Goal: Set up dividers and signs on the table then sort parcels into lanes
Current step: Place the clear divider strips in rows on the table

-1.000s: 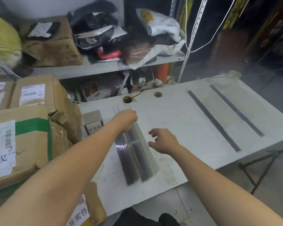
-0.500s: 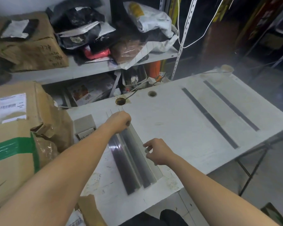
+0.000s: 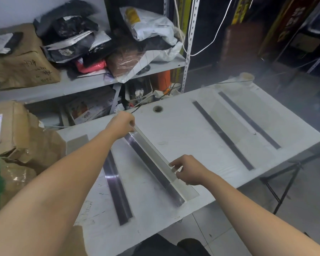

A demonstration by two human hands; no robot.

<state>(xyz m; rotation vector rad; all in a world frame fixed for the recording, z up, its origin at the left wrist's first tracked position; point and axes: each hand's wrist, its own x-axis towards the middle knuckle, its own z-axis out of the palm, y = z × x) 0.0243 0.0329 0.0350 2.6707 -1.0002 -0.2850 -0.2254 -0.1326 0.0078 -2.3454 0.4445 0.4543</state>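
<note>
A long clear L-shaped divider (image 3: 155, 163) with a dark base strip stands on the white table (image 3: 183, 137), running from far left to near right. My left hand (image 3: 122, 124) grips its far end. My right hand (image 3: 187, 169) pinches its upright wall near the front end. A second divider (image 3: 116, 189) lies to its left on the table, partly hidden under my left forearm. Two more dark-based dividers (image 3: 223, 134) (image 3: 248, 120) lie on the right half of the table. A small sign block (image 3: 76, 145) sits at the table's left edge.
Brown cardboard parcels (image 3: 17, 141) are stacked at the left, against the table. A grey shelf (image 3: 92, 82) behind holds boxes and plastic mailer bags. A tape roll (image 3: 246, 77) sits at the far right corner. A cable hole (image 3: 157, 109) is near the back edge. Folding legs (image 3: 284, 187) stand under the right side.
Both hands have pulled one divider to the right, away from the other, which stays on the left. My right hand went from open beside it to pinching its wall.
</note>
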